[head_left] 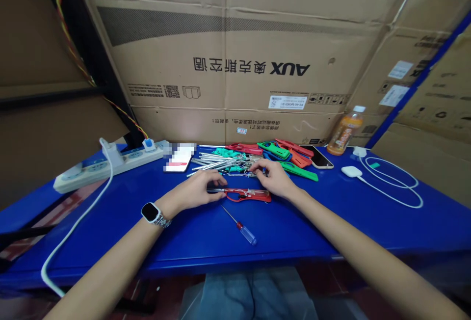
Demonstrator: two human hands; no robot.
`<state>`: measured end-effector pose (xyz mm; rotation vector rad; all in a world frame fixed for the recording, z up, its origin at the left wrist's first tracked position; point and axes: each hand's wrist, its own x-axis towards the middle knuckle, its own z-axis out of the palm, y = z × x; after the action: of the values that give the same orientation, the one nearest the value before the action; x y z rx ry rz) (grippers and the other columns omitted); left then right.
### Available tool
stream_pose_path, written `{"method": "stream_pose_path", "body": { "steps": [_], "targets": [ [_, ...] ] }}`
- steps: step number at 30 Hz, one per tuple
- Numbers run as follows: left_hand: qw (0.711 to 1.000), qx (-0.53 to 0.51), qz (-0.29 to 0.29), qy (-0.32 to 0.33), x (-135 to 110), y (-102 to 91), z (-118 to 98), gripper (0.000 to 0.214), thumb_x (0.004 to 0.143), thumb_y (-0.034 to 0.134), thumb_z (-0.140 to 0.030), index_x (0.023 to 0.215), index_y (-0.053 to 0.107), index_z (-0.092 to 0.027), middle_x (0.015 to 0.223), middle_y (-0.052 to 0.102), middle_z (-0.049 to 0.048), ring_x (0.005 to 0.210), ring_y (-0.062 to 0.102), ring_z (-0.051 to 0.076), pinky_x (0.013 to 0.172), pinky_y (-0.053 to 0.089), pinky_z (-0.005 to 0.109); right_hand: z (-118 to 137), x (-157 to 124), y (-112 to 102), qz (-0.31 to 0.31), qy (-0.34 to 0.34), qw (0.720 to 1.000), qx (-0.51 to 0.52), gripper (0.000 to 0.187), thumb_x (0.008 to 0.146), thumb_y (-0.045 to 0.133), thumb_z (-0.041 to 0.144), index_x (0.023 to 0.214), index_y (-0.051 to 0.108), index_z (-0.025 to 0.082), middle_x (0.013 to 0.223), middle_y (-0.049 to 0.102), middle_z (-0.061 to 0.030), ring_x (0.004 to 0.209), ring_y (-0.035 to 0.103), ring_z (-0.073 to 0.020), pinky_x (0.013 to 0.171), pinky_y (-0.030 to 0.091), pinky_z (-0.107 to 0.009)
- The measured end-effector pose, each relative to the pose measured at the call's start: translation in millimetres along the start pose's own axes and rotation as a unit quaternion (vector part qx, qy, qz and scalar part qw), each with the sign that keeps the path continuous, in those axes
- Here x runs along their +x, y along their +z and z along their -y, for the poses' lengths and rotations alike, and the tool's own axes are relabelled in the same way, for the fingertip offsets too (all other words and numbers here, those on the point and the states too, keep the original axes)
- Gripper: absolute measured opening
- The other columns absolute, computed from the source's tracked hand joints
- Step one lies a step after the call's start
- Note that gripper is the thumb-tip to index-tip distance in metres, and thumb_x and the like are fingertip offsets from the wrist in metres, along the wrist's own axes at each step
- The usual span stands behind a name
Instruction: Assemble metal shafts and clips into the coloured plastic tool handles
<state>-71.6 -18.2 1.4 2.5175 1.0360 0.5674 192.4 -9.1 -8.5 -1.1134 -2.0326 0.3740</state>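
My left hand [201,188], with a watch on the wrist, has thumb and fingers around the dark tube end of a red long-necked lighter [265,198]. The lighter lies on its side on the blue table, its body open and clear inner parts showing. My right hand [275,176] reaches over the near edge of a pile, its fingertips pinched together among small clear parts [247,164]; what they grip is too small to make out. Metal tubes [210,164] and teal pieces [226,152] fill the pile. A small screwdriver [246,232] lies nearer me.
Red, orange and green lighter shells [300,169] are heaped behind my right hand. Phones lie at the pile's left [180,159] and right [323,159]. A power strip [128,158] is at left, an orange drink bottle [345,132] and white charging cable [401,203] at right. Cardboard [235,40] stands behind.
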Motion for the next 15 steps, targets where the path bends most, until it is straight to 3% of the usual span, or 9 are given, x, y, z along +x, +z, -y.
{"method": "stream_pose_path", "body": {
  "steps": [5,9,15],
  "targets": [
    [0.999,0.022,0.015,0.017,6.4,8.0,-17.3,0.043,0.083,0.068,-0.05,0.113,0.066,-0.02,0.11,0.067,0.0081,0.099,0.062,0.023,0.087,0.048,0.034,3.9,-16.6,-12.2,0.02,-0.005,0.999,-0.027,0.02,0.082,0.053,0.008,0.085,0.07,0.018,0.089,0.073,-0.0048,0.084,0.064,-0.0186,0.073,0.047,-0.03],
    [0.997,0.055,0.046,0.042,19.6,14.2,-27.3,0.042,0.084,0.066,-0.048,0.116,0.065,-0.02,0.108,0.065,0.0074,0.097,0.062,0.023,0.084,0.048,0.032,5.2,-31.4,-21.9,0.03,0.005,0.999,-0.043,0.017,0.08,0.056,0.008,0.084,0.068,0.019,0.084,0.071,-0.0029,0.078,0.061,-0.0174,0.069,0.045,-0.029],
    [0.996,0.051,0.059,0.048,33.5,14.7,-17.0,0.03,0.086,0.062,-0.04,0.107,0.069,-0.02,0.101,0.066,0.006,0.089,0.063,0.021,0.076,0.047,0.029,1.5,-47.3,-29.4,0.041,0.012,0.997,-0.057,0.008,0.083,0.058,0.016,0.087,0.066,0.019,0.083,0.067,-0.0025,0.075,0.057,-0.0165,0.069,0.043,-0.029]
  ]
}}
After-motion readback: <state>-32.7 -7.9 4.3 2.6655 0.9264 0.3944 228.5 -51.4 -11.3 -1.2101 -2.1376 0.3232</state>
